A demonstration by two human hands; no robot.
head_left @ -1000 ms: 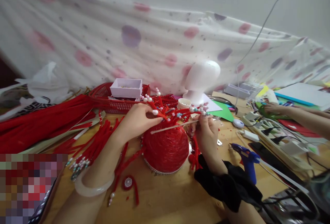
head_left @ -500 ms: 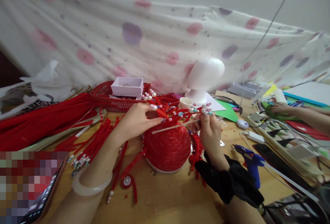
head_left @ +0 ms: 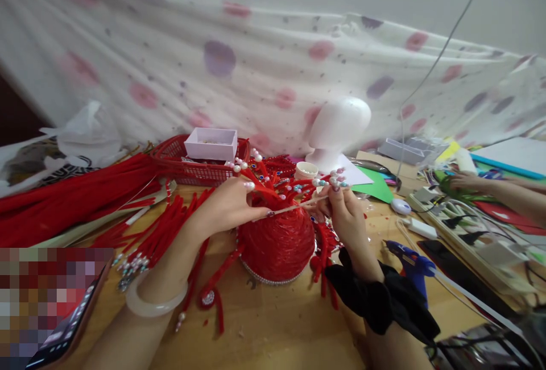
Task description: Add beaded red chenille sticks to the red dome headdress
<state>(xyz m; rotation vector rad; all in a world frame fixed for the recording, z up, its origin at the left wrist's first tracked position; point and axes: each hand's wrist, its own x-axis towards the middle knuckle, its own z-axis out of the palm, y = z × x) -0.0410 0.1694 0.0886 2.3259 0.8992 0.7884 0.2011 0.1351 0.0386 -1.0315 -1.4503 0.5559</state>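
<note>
A red dome-shaped headpiece (head_left: 277,248) with a pearl-trimmed lower edge sits on the table, and red stems tipped with pearly beads (head_left: 298,187) fan out above it. Across its upper front runs a thin pale strip (head_left: 292,208), held between my hands. My left hand (head_left: 222,205) is closed at the strip's left end, thumb showing, with its other fingertips partly hidden behind the stems. Thumb and fingers of my right hand (head_left: 346,211) pinch the right part of the strip, close beside the beads.
Behind stand a red basket (head_left: 191,174) with a white box (head_left: 211,144), and a white foam head (head_left: 341,125). Red beaded stems (head_left: 164,228) lie left, near a phone (head_left: 81,313). To the right are a blue glue gun (head_left: 412,267), a power strip (head_left: 469,239) and another person's hand (head_left: 467,182).
My left thumb has come down onto the strip's left end, which was free before. My right hand has stayed nearly in place.
</note>
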